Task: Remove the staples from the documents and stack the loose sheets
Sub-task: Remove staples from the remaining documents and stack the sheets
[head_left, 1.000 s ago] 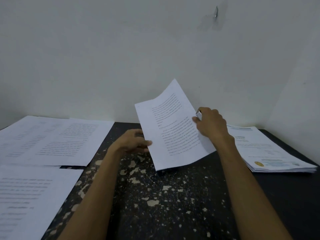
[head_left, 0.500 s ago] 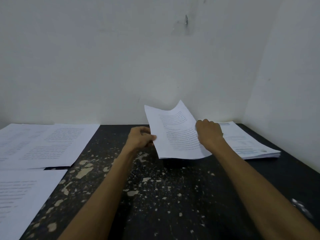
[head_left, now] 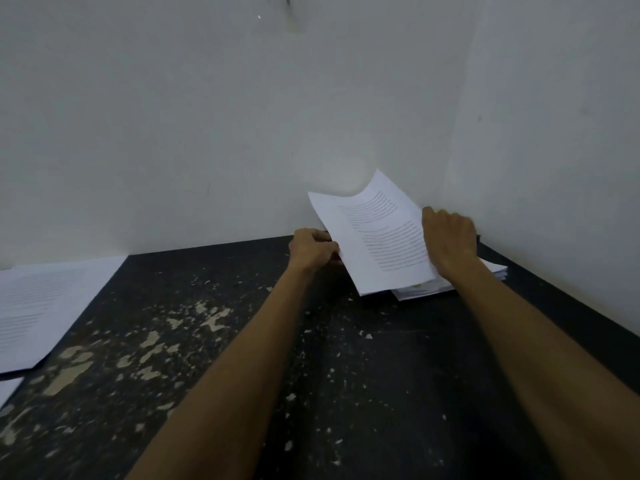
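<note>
Your left grip (head_left: 313, 251) is pinching the left edge of the printed sheets (head_left: 377, 237). Your right grip (head_left: 450, 237) is curling over their right edge, holding them tilted just above the pile (head_left: 420, 292), right of centre in the frame. I think you are laying them on that pile; a staple I cannot see. Next you are needing a flat lowering, edges squared. The wall corner (head_left: 464, 140) is standing close behind, and the worktop (head_left: 346, 358) lower in the frame is leaving more room.

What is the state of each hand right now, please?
Left hand: closed, pinching the left edge of the printed sheet.
Right hand: closed, holding the same sheet's right edge.
</note>
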